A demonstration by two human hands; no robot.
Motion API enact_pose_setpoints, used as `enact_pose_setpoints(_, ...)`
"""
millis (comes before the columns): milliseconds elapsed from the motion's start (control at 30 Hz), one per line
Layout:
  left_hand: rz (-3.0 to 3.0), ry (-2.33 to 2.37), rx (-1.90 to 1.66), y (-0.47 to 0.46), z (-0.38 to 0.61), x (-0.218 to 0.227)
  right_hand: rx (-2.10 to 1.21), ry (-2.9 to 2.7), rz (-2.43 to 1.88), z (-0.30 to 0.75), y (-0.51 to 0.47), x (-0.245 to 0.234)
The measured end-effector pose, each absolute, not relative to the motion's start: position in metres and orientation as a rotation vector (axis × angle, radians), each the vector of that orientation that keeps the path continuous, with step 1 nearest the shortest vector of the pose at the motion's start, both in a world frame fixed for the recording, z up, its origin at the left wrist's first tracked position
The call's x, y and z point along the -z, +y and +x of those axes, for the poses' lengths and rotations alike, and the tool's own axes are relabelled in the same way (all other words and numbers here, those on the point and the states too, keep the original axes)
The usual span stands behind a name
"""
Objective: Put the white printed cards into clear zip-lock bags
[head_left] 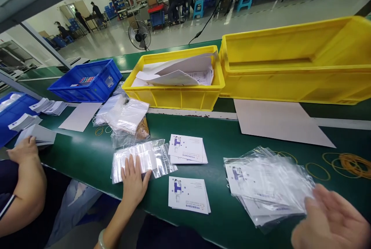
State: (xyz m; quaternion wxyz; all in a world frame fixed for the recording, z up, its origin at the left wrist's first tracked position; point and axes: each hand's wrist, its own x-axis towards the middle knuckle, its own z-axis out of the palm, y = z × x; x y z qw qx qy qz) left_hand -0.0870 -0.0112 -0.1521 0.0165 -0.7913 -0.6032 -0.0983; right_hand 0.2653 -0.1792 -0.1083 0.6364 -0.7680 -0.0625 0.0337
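Observed left hand point(133, 183) spread flat on bags point(149, 157); noted right hand point(329, 218), half-curled, at bagged cards point(262, 187); cannot tell whether gripping any.

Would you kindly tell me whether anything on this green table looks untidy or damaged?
Slightly: the white strip in front of the smaller yellow bin has dark, worn-looking patches along it. By the right hand, the bagged cards lie fanned unevenly, with rubber bands loose beyond them. I see nothing spilled.
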Motion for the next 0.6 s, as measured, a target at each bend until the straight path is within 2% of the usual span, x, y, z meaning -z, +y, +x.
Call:
enact_pose_setpoints(133,-2.493,-1.842,0.053,0.019,-0.117,0.154,-0.152,-0.123,-1.898,0.250,-0.184,0.104)
enact_pose_setpoints(367,-2.706,-1.669,0.035,0.105,-0.153,0.133,-0.681,-1.001,-2.129,0.205,-0.165,0.134)
enact_pose_setpoints(533,-2.758,-1.583,0.203,0.120,-0.152,0.121,-0.369,-1.439,-2.249,0.179,-0.160,0.161)
enact_pose_setpoints(600,-2.728,-1.585,0.318,0.108,-0.141,0.116,-0.361,-1.501,-2.270,0.176,-0.159,0.165)
